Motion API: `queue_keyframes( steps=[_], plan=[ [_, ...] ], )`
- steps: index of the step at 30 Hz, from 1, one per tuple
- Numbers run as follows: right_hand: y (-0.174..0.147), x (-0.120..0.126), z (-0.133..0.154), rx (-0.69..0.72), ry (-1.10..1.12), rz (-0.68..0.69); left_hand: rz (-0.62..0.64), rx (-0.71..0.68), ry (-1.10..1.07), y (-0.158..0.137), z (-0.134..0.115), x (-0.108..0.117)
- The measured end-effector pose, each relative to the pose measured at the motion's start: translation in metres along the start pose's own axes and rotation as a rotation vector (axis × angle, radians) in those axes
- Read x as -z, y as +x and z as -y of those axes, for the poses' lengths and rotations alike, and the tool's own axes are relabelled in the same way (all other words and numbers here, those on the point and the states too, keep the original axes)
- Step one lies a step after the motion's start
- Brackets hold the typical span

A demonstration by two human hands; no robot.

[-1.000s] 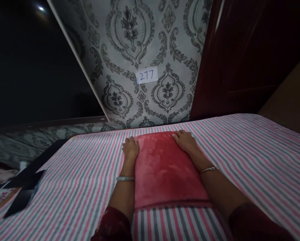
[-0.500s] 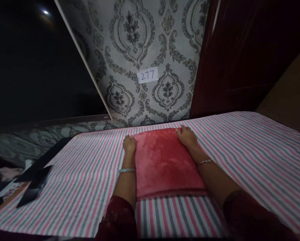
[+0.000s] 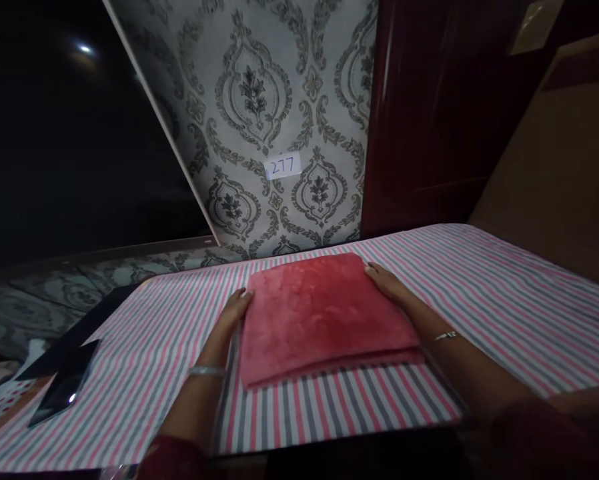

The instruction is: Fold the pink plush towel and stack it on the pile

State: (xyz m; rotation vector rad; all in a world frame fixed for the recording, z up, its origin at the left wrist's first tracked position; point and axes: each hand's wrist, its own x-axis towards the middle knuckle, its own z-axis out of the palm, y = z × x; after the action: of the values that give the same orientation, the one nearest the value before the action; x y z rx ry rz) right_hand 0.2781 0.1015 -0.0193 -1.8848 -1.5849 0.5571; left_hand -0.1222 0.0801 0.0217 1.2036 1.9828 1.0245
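In the frame centre, the left hand (image 3: 233, 308) lies flat, fingers open, against the left edge of the folded red cloth (image 3: 319, 313); the right hand (image 3: 385, 281) likewise flanks its right edge, apparently squaring it; next needs even pressure

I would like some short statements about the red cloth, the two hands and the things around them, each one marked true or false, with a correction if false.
1. The folded red cloth lies on a striped sheet. True.
2. The left hand rests at the cloth's left edge. True.
3. The right hand is lifted high above the cloth. False: it lies low against the cloth's right edge.
4. The paper label on the wall reads 112. False: it reads 277.
5. Each wrist wears a bangle. True.
6. The sheet's stripes are green and yellow. False: they are pink, grey and white.
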Motion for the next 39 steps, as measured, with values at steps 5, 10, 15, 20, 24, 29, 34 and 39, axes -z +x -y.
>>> queue_keyframes(
  steps=[5,10,15,20,24,29,34,39],
  plan=[
    [-0.035,0.009,-0.020,-0.022,0.178,0.061,0.160,0.104,-0.254,-0.036,0.030,0.018],
    [-0.050,0.010,-0.010,-0.107,0.472,0.154,0.316,0.093,-0.557,-0.057,0.034,0.008],
    [-0.058,0.014,0.001,-0.091,0.704,0.207,0.349,0.016,-0.608,-0.069,0.023,0.002],
    [-0.060,0.016,0.010,-0.025,0.943,0.303,0.338,-0.065,-0.548,-0.070,0.008,0.010],
    [-0.049,0.025,0.021,0.032,0.993,0.203,0.280,-0.201,-0.492,-0.066,-0.012,0.027],
    [-0.037,0.030,0.036,0.077,1.026,0.140,0.240,-0.267,-0.485,-0.051,-0.025,0.045],
    [-0.037,-0.002,0.021,-0.095,0.923,0.153,0.151,-0.006,-0.430,-0.035,0.004,0.030],
    [-0.056,-0.010,-0.001,-0.142,0.846,0.192,0.154,0.046,-0.443,-0.037,0.037,0.025]
  ],
)
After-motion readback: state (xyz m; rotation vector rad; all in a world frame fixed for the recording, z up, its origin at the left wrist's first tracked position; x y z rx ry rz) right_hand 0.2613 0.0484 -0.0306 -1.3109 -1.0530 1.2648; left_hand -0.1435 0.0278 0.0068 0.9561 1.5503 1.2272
